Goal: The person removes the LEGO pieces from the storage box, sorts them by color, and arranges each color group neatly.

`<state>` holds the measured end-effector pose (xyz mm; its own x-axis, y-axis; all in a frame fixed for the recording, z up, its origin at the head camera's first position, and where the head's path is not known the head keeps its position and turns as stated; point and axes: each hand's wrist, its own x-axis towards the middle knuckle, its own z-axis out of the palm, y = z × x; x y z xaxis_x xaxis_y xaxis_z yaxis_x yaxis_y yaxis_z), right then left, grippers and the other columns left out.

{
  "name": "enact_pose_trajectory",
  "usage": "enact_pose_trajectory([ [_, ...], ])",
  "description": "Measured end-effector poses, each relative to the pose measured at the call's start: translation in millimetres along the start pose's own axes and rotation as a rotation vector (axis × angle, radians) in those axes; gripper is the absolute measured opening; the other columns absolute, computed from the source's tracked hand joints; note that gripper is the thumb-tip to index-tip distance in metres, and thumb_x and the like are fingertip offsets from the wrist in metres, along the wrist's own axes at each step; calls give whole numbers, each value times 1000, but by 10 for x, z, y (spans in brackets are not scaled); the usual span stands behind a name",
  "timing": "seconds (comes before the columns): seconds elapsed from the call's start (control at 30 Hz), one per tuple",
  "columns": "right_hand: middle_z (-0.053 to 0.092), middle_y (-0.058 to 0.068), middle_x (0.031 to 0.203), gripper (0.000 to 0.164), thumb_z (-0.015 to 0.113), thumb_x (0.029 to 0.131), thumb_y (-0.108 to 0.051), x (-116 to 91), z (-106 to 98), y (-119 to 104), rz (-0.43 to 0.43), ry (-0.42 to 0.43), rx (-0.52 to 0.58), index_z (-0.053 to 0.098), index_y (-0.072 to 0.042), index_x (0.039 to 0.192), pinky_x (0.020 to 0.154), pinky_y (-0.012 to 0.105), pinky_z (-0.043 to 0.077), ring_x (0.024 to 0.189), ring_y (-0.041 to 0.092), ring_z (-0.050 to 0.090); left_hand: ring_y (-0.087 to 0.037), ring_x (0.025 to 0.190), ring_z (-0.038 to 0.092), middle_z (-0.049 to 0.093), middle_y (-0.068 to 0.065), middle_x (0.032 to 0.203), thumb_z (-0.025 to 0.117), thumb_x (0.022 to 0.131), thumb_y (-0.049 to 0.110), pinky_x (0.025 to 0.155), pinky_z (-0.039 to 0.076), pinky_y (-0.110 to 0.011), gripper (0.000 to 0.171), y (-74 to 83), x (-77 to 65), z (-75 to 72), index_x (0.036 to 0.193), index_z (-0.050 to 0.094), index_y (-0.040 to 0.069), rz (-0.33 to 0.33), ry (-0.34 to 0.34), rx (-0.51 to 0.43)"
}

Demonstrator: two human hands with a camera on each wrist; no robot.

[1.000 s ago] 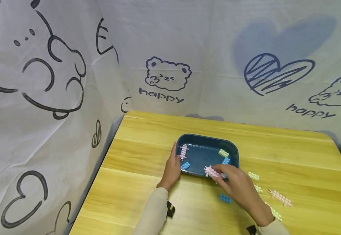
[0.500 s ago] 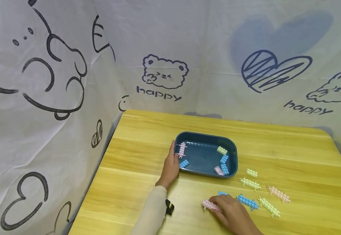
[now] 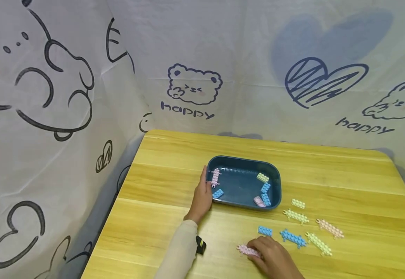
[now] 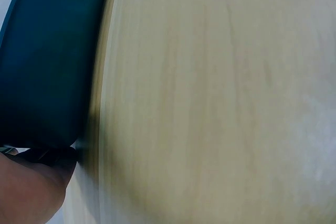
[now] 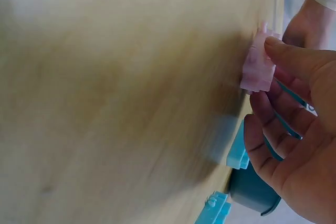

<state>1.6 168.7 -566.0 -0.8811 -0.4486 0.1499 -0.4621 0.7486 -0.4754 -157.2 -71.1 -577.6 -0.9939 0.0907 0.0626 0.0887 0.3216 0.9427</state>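
My right hand (image 3: pixel 270 255) pinches a long pink building brick (image 3: pixel 246 250) with small side pegs, low at the table's near side. In the right wrist view the thumb lies on the pink brick's face and fingers sit behind it. My left hand (image 3: pixel 201 195) rests against the left end of a dark teal tray (image 3: pixel 244 205), its fingers straight along the outer wall. Inside the tray lie a long pink brick (image 3: pixel 215 177) and a blue brick (image 3: pixel 218 193) at the left. At its right are a small pink brick (image 3: pixel 259 201), a yellow-green brick (image 3: pixel 262 177) and two more blue ones.
Just beyond my right hand lie a short blue brick (image 3: pixel 265 231) and a long blue brick (image 3: pixel 293 238). Further right are a peach brick (image 3: pixel 330 228) and several yellow-green bricks (image 3: pixel 318 243). A drawn-on white sheet (image 3: pixel 258 46) hangs around the wooden table (image 3: pixel 167 170).
My right hand has brought the long pink brick from over the tray's near right corner back toward the table's near edge. My left hand stays at the tray.
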Motion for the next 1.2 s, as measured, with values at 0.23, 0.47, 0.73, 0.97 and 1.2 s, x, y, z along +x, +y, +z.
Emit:
enact_pose_trajectory([
  [0.23,67,-12,96,20,85,86,-20,-22,44,6,-21,35,-4,73,-19,101,72,33,57,88,8,62,-36,151,31,26,-18,168,37,111,4,124,25,-50,59,11,-3,-9,166,17,2,-8,0,-9],
  [0.47,67,-13,99,18,84,88,-22,-25,28,-3,12,11,2,73,-20,103,76,34,58,91,8,63,-35,150,32,26,-17,168,37,111,4,124,25,-50,59,10,-1,-11,166,16,3,-18,0,-11],
  [0.73,67,-14,102,17,82,90,-26,-42,14,-10,41,-12,22,74,-23,105,78,35,59,94,9,63,-37,151,30,25,-18,168,36,111,4,124,25,-51,59,9,-7,-7,166,15,3,-23,-7,-23],
  [0.97,66,-16,103,21,85,88,-26,-45,-4,-31,5,47,10,73,-25,105,78,34,59,95,9,64,-37,148,36,24,-17,169,36,112,5,123,26,-52,59,36,-7,-26,166,15,4,-28,-14,-39],
  [1.2,66,-15,104,20,83,89,-30,-17,-52,-66,48,28,-15,73,-25,105,81,35,59,97,9,64,-38,146,39,24,-17,169,36,111,4,123,27,-51,58,29,4,-28,166,15,3,-20,-16,-31],
])
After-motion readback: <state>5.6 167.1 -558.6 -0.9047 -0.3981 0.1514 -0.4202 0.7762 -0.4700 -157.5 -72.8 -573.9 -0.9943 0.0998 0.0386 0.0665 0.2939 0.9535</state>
